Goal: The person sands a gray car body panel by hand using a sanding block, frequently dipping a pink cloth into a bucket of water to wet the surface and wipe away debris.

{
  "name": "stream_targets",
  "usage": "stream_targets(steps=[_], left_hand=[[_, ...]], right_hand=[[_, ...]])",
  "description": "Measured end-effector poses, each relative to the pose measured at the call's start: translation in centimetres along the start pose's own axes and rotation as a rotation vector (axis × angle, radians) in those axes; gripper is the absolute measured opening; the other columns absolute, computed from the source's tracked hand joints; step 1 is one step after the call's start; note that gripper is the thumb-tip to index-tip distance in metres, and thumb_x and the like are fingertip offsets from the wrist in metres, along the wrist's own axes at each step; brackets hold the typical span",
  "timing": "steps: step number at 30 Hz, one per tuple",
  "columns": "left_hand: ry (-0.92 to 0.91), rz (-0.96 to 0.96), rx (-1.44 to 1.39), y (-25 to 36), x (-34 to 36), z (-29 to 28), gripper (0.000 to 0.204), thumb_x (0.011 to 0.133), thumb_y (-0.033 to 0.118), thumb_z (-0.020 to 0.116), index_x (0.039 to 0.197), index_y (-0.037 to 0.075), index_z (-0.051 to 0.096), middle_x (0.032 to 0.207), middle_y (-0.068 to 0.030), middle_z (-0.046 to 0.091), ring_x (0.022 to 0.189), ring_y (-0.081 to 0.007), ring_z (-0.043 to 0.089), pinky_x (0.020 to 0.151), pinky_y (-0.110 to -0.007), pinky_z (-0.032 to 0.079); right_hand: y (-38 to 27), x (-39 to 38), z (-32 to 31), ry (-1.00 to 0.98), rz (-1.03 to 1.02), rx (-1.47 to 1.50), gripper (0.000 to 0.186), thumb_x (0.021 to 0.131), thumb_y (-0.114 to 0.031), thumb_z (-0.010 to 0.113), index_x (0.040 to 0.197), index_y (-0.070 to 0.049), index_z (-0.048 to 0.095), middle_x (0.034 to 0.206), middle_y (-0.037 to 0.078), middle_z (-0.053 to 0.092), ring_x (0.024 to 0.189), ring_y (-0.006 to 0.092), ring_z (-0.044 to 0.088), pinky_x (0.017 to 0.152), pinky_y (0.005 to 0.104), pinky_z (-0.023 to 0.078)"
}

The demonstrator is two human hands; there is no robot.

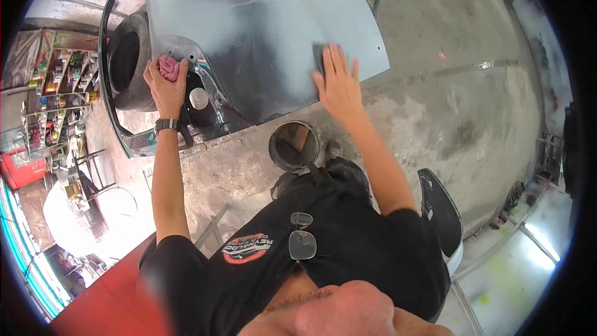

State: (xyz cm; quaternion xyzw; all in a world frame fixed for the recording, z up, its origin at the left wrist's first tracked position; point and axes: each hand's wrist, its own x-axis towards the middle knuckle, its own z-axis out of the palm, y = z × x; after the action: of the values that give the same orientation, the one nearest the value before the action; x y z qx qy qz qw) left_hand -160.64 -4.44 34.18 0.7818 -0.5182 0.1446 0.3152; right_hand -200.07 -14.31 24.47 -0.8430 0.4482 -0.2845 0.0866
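A car door (273,43), light blue-grey with a dark patch along its near left part, lies in front of me with its black window frame at the left. My left hand (166,84) is closed round a crumpled pink cloth (168,68), beside the opening at the door's mirror corner. On the door's near right part my right hand (339,84) lies with fingers stretched over a dark sanding pad (319,57), thumb at its near edge. Most of that pad is hidden under the fingers.
A tyre (126,56) shows through the window frame. Just short of the door stands a round bucket (295,146) with something brown in it. Shelves (65,87) full of cans line the left side. A dark curved panel (440,211) stands to my right on the concrete floor (460,106).
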Motion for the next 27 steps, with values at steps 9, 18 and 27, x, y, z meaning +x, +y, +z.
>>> stream_targets(steps=[9, 18, 27], left_hand=[[-0.004, -0.016, -0.005, -0.6, 0.3, 0.0, 0.075, 0.086, 0.045, 0.082, 0.137, -0.001, 0.052, 0.140, -0.0324, 0.048, 0.135, -0.0470, 0.045, 0.110, -0.052, 0.042], [0.009, 0.015, -0.024, 1.3, 1.1, 0.4, 0.074, 0.085, 0.042, 0.083, 0.136, -0.003, 0.053, 0.138, -0.0320, 0.050, 0.135, -0.0463, 0.046, 0.110, -0.051, 0.042], [-0.011, 0.003, 0.033, -1.4, -0.4, -0.5, 0.070, 0.086, 0.038, 0.083, 0.135, -0.002, 0.054, 0.137, -0.0266, 0.053, 0.130, -0.0427, 0.049, 0.110, -0.050, 0.042]], right_hand=[[0.4, 13.6, 3.7, -0.040, -0.098, 0.013, 0.063, 0.107, -0.043, 0.043, 0.153, 0.000, 0.040, 0.163, 0.018, 0.037, 0.152, 0.0329, 0.034, 0.117, 0.0717, 0.023], [1.7, 8.6, 0.9, 0.025, -0.060, 0.090, 0.058, 0.108, -0.039, 0.045, 0.151, -0.001, 0.044, 0.159, 0.018, 0.042, 0.151, 0.0343, 0.035, 0.114, 0.0729, 0.023], [0.8, 7.5, 2.3, -0.040, -0.083, 0.105, 0.062, 0.107, -0.043, 0.044, 0.154, -0.001, 0.041, 0.163, 0.017, 0.038, 0.152, 0.0340, 0.033, 0.117, 0.0692, 0.024]])
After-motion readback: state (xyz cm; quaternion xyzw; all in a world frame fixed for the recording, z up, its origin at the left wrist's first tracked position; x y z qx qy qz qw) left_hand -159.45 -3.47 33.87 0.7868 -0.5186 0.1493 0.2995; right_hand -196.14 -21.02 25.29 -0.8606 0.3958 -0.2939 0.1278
